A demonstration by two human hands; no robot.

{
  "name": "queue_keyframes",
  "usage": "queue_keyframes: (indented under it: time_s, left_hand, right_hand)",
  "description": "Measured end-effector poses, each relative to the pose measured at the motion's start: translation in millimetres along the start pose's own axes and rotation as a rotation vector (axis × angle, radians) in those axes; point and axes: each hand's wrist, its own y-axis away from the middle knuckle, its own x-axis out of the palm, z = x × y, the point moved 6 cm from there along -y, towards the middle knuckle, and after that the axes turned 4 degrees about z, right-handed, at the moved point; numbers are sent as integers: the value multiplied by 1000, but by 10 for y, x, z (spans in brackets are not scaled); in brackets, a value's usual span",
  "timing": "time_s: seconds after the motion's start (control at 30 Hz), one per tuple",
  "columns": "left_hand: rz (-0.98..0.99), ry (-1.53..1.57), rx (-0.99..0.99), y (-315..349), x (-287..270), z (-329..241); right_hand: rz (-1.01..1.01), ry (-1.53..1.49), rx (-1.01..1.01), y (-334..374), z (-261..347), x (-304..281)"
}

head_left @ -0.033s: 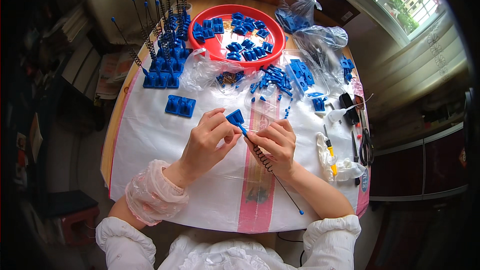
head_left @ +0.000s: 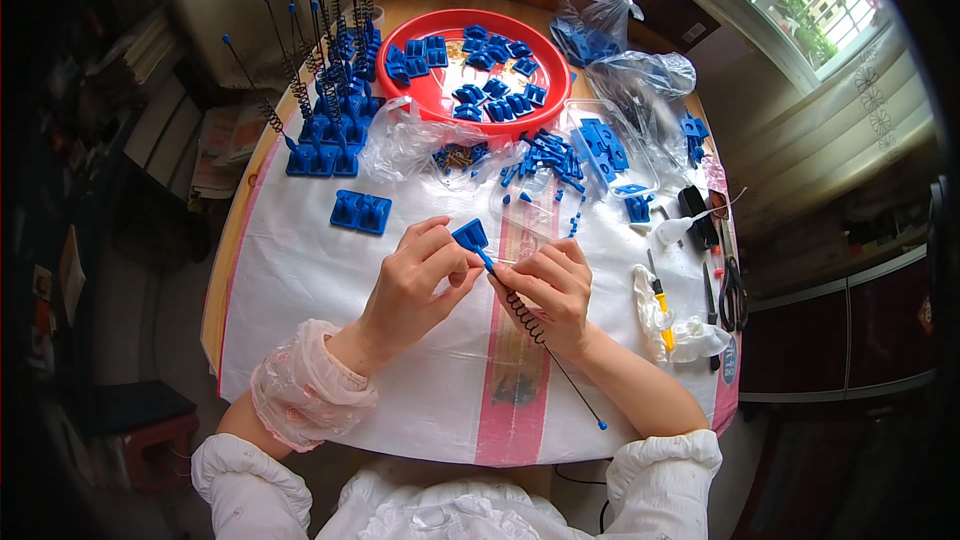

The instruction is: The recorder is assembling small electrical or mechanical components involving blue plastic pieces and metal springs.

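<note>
In my right hand (head_left: pixel 552 290) is a thin black rod with a coil spring (head_left: pixel 524 316), its blue-tipped end slanting down toward the table's front edge. A blue plastic piece (head_left: pixel 471 234), a wide head on a narrow stem, sits at the rod's upper end. The thumb and fingers of my left hand (head_left: pixel 425 275) are pinched together right beside that stem; whatever lies between the fingertips is too small to make out. Beyond my left hand, a blue block with two raised parts (head_left: pixel 360 212) rests on the white cloth (head_left: pixel 300 270).
Blue stands with upright spring rods (head_left: pixel 325 145) crowd the far left. A red round tray (head_left: pixel 395 90) holds several blue pieces. Loose blue pegs (head_left: pixel 545 160) and plastic bags (head_left: pixel 640 80) lie beyond my hands. At right are a yellow-handled tool (head_left: pixel 662 315), scissors (head_left: pixel 735 300) and a white bottle (head_left: pixel 672 231).
</note>
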Motion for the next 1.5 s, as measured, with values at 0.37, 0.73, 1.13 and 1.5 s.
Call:
queue_keyframes:
  time_s: [0.37, 0.73, 1.13, 1.5]
  left_hand:
    - [24, 2, -9, -2, 15, -24]
    - [28, 18, -43, 5, 5, -16]
    - [28, 29, -39, 1, 3, -13]
    - [3, 11, -25, -6, -11, -12]
  right_hand:
    - [28, 51, -41, -29, 65, -23]
    - [37, 65, -51, -15, 69, -10]
    - [27, 68, -28, -18, 52, -14]
    - [26, 71, -28, -13, 48, -15]
